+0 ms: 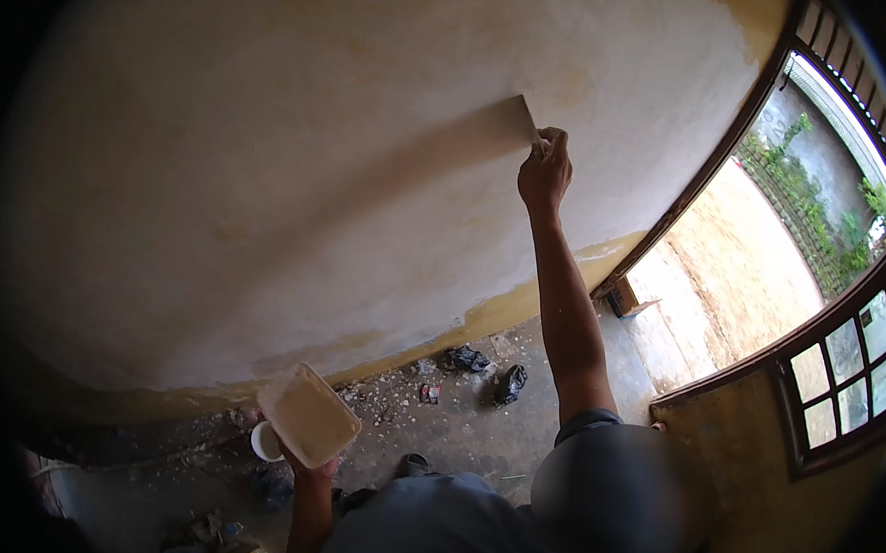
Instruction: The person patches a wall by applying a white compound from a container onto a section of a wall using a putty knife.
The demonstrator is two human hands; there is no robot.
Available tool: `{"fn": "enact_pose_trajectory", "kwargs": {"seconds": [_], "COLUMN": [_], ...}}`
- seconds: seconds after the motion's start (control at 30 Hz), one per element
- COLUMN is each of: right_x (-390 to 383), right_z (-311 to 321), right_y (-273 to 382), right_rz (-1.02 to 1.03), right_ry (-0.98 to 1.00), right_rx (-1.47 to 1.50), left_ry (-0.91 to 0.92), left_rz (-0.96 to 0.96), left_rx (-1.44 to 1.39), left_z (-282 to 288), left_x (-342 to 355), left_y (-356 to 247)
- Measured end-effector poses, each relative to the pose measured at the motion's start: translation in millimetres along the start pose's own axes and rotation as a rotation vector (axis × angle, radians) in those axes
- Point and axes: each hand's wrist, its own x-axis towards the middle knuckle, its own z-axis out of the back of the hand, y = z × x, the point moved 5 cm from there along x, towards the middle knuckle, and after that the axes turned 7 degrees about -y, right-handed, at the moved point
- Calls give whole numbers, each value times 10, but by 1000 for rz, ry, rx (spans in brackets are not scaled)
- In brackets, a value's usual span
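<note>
My right hand (547, 170) is raised with the arm stretched out, its fingers closed round a putty knife (528, 118). The knife's blade is at the surface of the wall (372, 103), which is coated in patchy white over yellow. Lower down, my left hand (318, 472) grips a shallow rectangular tray (332, 397) from beneath its near edge. A smooth pale beige layer, which looks like filler paste, covers the tray's inside. Most of the left hand's fingers are hidden under the tray.
White bucket (266, 442) on the floor beside the tray. Black plastic bags (467, 359) and scattered debris lie along the wall's foot. To the right, a doorway (682, 204) opens outside, with a cardboard box (626, 298) at its sill and a paned window (843, 378) nearby.
</note>
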Motion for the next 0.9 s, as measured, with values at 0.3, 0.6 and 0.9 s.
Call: {"fn": "enact_pose_trajectory", "kwargs": {"seconds": [0.3, 0.6, 0.9], "right_x": [1638, 922, 274], "right_z": [560, 198, -63], "right_y": [1293, 786, 126], "right_rz": [574, 727, 638], "right_ry": [-465, -300, -306], "right_rx": [45, -315, -263], "left_ry": [-35, -55, -99], "left_rz": [3, 171, 177], "left_rx": [107, -22, -76], "left_z": [-309, -140, 56], "left_x": [-30, 45, 56], "left_y": [36, 163, 122]}}
